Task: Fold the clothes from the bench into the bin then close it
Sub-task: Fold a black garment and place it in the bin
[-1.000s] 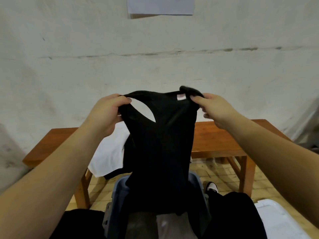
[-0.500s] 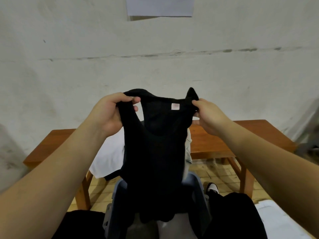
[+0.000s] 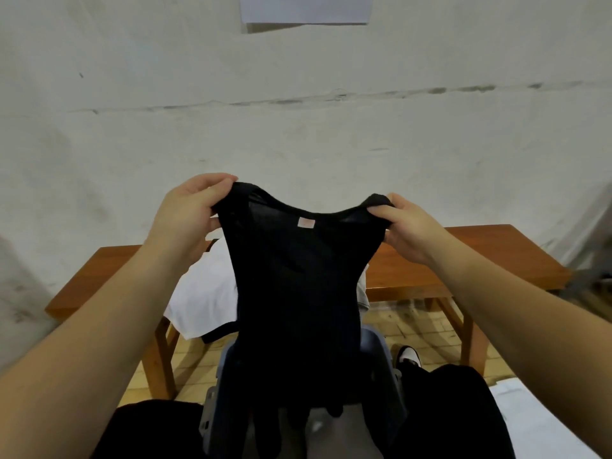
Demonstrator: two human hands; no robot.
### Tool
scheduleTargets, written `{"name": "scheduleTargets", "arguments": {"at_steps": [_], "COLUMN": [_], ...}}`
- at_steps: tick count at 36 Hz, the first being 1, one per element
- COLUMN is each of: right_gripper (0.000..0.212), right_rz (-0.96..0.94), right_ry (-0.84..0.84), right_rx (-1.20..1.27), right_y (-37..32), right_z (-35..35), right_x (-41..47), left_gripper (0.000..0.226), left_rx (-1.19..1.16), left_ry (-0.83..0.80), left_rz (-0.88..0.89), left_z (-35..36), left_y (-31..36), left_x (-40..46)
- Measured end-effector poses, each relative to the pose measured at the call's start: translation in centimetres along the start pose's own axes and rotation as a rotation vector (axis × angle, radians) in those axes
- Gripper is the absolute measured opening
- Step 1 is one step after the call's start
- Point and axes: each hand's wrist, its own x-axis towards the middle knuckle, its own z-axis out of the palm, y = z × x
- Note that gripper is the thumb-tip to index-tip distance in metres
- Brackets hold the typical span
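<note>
I have my left hand [image 3: 185, 217] pinching one shoulder strap of the thin black sleeveless knit top [image 3: 298, 293], fingers [image 3: 212, 185] curled tight onto the fabric with the thumb underneath. The top hangs stretched between my two hands, in the air over the grey-blue plastic bin [image 3: 381, 352] between my knees, its hem trailing into the bin's mouth. By my reckoning this is the spreading-out stage: the garment is squared up by its shoulders but not yet folded.

Behind it on the left of the brown wooden worktop [image 3: 463, 256] lies a soft white garment with a dark trimmed edge [image 3: 202, 293], draped over the front edge and still waiting. The black top looks light and slightly sheer near the neckline, with a small pale label [image 3: 306, 222] sewn at the back of the neck; limp stuff that will sag unless kept taut.

My right hand [image 3: 407, 230] clamps the other strap, fingers [image 3: 381, 212] closed on a bunched bit of cloth. Next, I judge, I should bring the straps together, halve it lengthwise, then lower it in. A flat white plastic lid [image 3: 546, 422] lies at the lower right.
</note>
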Motion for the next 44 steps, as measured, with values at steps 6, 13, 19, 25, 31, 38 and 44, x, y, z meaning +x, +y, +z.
{"name": "scheduleTargets", "arguments": {"at_steps": [6,13,19,25,31,38,44], "right_gripper": [0.018,0.031,0.032,0.029,0.01,0.002,0.006], "right_rz": [0.008,0.307,0.123,-0.129,-0.363,-0.501,-0.512], "right_ry": [-0.112,-0.358,-0.282,-0.122,0.146,0.204,0.246], "right_rx": [0.212,-0.041,0.148,-0.311,-0.867,-0.879,-0.817], "right_y": [-1.1,-2.3,-2.4,-2.8,-3.3,-3.2,-4.4], "right_z": [-1.1,-3.0,-1.5,0.2,1.1,1.3,0.6], "right_x": [-0.4,-0.7,-1.1,-1.7,-2.2,-2.7,-2.5], "left_gripper": [0.025,0.029,0.024,0.021,0.028,0.012,0.004], "left_rx": [-0.067,-0.12,-0.209,-0.055,0.237,0.556,0.747], "left_ry": [-0.067,-0.105,-0.139,-0.149,-0.203,-0.12,-0.044], "left_rz": [-0.078,-0.079,-0.153,-0.287,-0.388,-0.242,0.057], "left_z": [-0.7,-1.2,-1.0,-1.8,-2.5,-1.9,-1.5], "left_y": [-0.1,0.0,-0.2,-0.8,-1.5,-2.0,-1.5], "left_x": [0.3,0.5,0.5,1.0,1.6,0.9,0.1]}}
